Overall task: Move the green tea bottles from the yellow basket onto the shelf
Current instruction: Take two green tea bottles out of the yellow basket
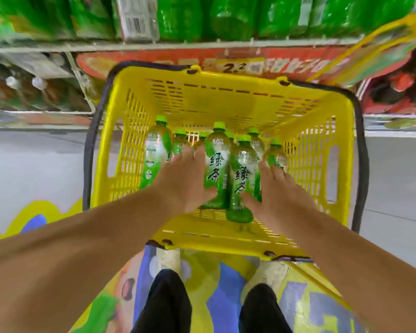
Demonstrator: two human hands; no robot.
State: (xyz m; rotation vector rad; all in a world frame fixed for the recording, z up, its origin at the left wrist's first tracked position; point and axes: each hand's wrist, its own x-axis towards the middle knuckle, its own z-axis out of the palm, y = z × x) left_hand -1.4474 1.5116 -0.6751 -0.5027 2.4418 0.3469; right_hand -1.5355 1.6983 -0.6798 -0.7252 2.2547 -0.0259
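The yellow basket [202, 97] sits on the grey floor [34, 169], just near of the shelf [178, 45], with its black handles [91, 152] folded down outside the rim. The green tea bottles [255, 140] stand upright inside it, bunched together in the middle and toward the far wall, all with green caps on. None of them is on the shelf yet.

Both arms reach down into the basket. The left hand [183, 181] wraps round the mid bottle [214, 164], fingers curled over its far-left side and thumb on the near side. The right hand [281, 191] grips the near bottle [241, 181], thumb low on its near side and fingers curled round its right side. These two bottles touch each other, labels facing up. The left bottle [155, 152] stands alone just left of the left hand, close to the left wall.

On the shelf above, green packs [183, 18] lie in a row, and a yellow price tag [235, 67] hangs from the shelf edge. Near the basket, two pale shoes [168, 258] stand on a bright floor sticker [214, 275]
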